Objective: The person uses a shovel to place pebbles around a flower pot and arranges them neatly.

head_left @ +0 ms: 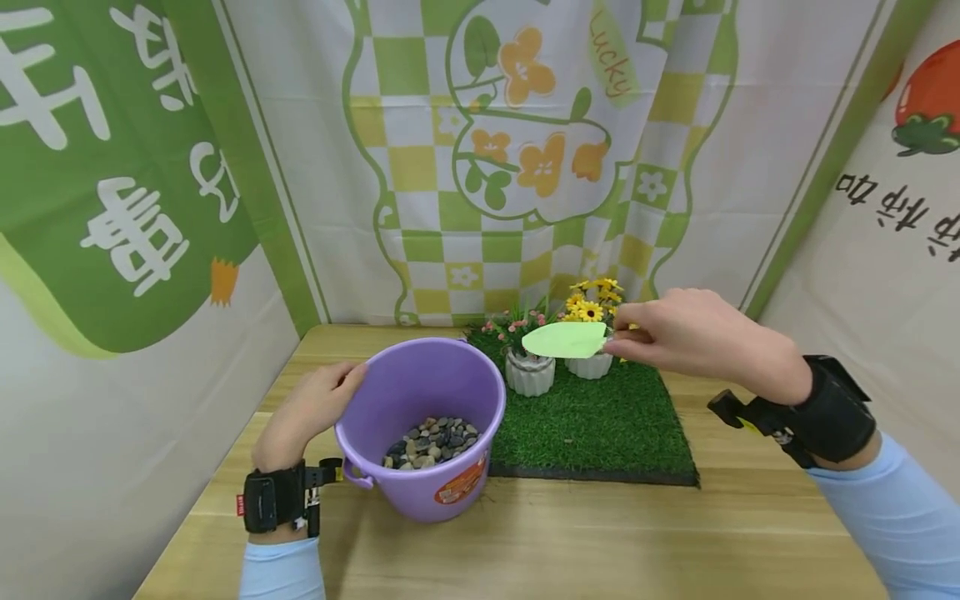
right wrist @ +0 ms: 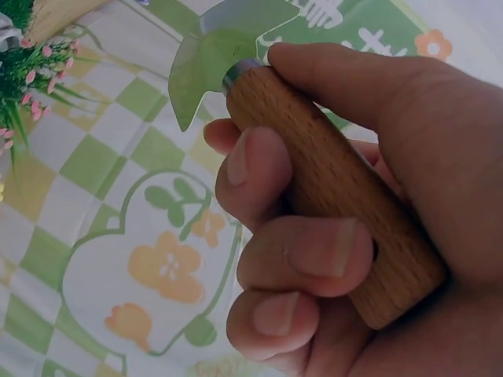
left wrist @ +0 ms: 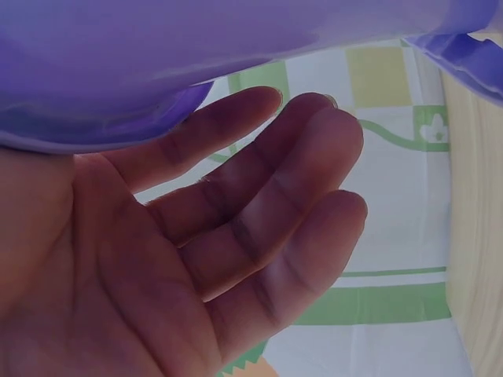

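Note:
A purple bucket (head_left: 405,492) stands on the table, with pebbles (head_left: 431,446) in its bottom. My left hand (head_left: 311,408) holds the bucket's left rim, the thumb hooked over the edge. In the left wrist view the other fingers (left wrist: 306,173) curve loosely outside the purple wall (left wrist: 236,39), and the thumb is hidden. To the right of the bucket, my right hand (head_left: 697,337) grips a garden trowel (head_left: 564,340) in the air, its light green blade pointing left. The right wrist view shows those fingers wrapped round its wooden handle (right wrist: 330,173).
Behind the blade, a white pot of pink flowers (head_left: 530,375) and a white pot of yellow flowers (head_left: 590,367) stand on an artificial grass mat (head_left: 600,425). The wooden table (head_left: 570,542) extends in front. Printed curtains (head_left: 420,192) hang around the back and sides.

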`<state>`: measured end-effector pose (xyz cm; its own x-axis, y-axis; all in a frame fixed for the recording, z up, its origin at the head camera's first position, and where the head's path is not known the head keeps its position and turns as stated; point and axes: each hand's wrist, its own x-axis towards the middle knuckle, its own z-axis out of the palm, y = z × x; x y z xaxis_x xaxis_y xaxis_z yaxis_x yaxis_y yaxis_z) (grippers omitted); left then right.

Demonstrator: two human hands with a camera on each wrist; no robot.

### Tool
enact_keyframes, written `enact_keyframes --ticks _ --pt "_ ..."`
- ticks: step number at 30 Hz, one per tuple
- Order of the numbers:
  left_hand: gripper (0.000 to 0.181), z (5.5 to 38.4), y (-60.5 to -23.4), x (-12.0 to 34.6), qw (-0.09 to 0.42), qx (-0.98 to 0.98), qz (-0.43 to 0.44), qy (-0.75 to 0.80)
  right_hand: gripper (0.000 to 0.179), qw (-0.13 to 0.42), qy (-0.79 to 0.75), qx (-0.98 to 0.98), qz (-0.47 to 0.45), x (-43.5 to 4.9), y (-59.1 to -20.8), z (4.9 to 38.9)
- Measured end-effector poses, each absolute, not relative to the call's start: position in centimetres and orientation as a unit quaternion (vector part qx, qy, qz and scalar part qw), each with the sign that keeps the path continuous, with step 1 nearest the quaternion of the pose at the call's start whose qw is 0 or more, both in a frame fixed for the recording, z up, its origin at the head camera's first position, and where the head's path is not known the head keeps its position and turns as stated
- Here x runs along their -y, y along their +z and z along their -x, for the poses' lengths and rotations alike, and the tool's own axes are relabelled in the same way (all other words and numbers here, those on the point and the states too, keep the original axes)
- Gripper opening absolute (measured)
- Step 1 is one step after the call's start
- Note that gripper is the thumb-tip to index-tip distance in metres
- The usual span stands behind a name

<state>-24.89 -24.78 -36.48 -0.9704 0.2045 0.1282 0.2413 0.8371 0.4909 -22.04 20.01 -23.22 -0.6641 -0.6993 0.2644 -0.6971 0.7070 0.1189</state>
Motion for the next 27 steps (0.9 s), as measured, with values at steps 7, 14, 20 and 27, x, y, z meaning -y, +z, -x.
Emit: enact_keyframes --ticks 7,14,20,27 --pt "0.059 24.9 -36.6 24.8 0.035 0.960 0.118 -0.253 0.030 0.126 -0.020 0.905 -0.406 -18.2 -22.8 22.6" --pt "0.060 24.9 -36.4 24.5 0.035 0.962 0.116 -0.245 0.032 0.106 -0.019 0.902 -0.418 -16.9 -22.6 23.2" --pt "0.060 24.9 -36.3 24.3 0.030 0.961 0.115 -0.248 0.029 0.088 -0.021 0.892 -0.442 -15.7 -22.8 23.7" --pt "0.058 25.0 -36.2 24.3 0.042 0.961 0.114 -0.247 0.024 0.041 -0.030 0.886 -0.460 -13.4 -22.8 25.1"
